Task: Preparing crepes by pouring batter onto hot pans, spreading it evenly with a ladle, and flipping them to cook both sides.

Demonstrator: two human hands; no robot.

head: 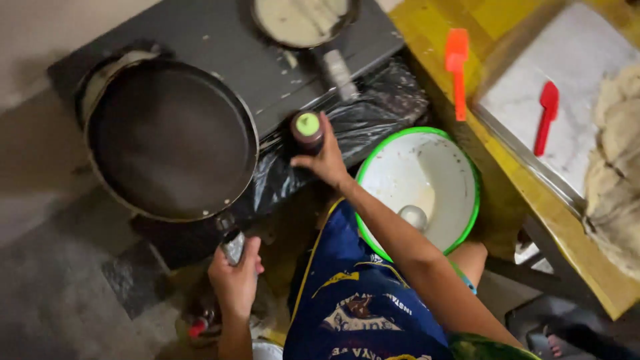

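A person steadied a large dark pan (172, 140) by its handle while gripping a bottle beside it.

The left hand (235, 277) was closed around the pan's handle (232, 245), below the pan, holding it level. The right hand (327, 160) was wrapped around a dark bottle with a green cap (307, 130), upright just right of the pan. A green-rimmed white bowl (418, 187) sat farther right.

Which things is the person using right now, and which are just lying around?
In use:
big dark pan, handle gripped by left hand
green-capped bottle, held by right hand

Lying about:
orange spatula
red spatula
green-rimmed white bowl
small pan
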